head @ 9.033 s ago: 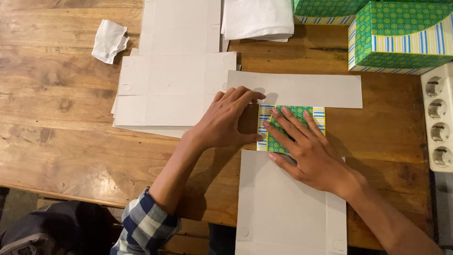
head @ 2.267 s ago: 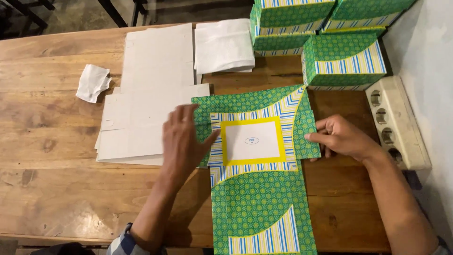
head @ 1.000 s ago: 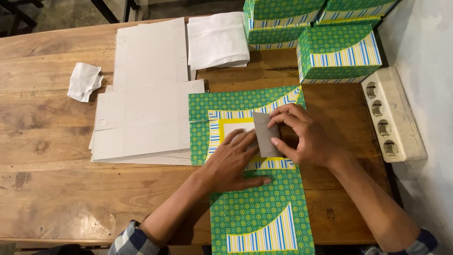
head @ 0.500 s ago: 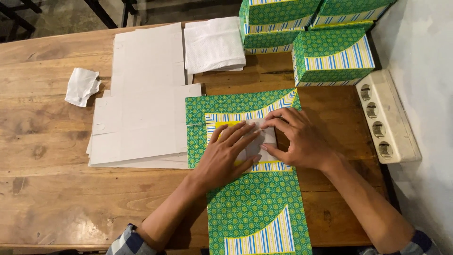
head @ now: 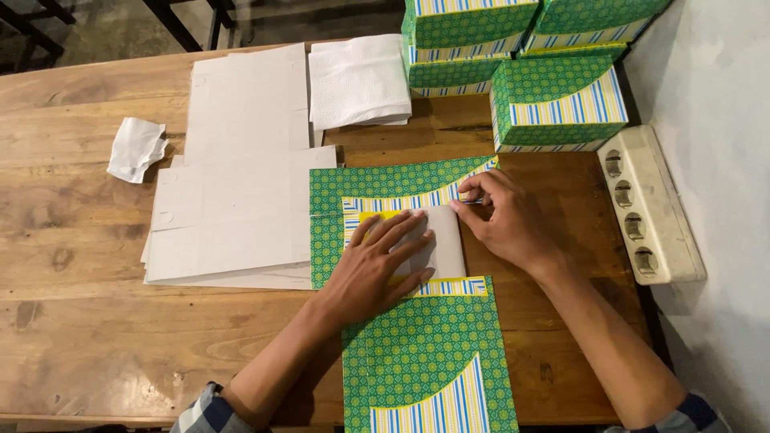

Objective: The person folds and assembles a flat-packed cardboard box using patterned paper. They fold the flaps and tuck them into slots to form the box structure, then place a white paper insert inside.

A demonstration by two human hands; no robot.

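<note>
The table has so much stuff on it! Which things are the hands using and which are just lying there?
In use:
flat green box sheet
grey flap
left hand
right hand

Lying about:
folded green boxes
grey card stack
white tissues
crumpled tissue
power strip

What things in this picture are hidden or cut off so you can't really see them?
- Head view: the middle of the flat green patterned cardboard sheet is hidden under the left hand, the right hand and a folded-over grey flap.
- The stacked green patterned boxes are cut off by the top edge.
- The lower sheets of the grey flat cardboard pile are covered by the top ones.
</note>
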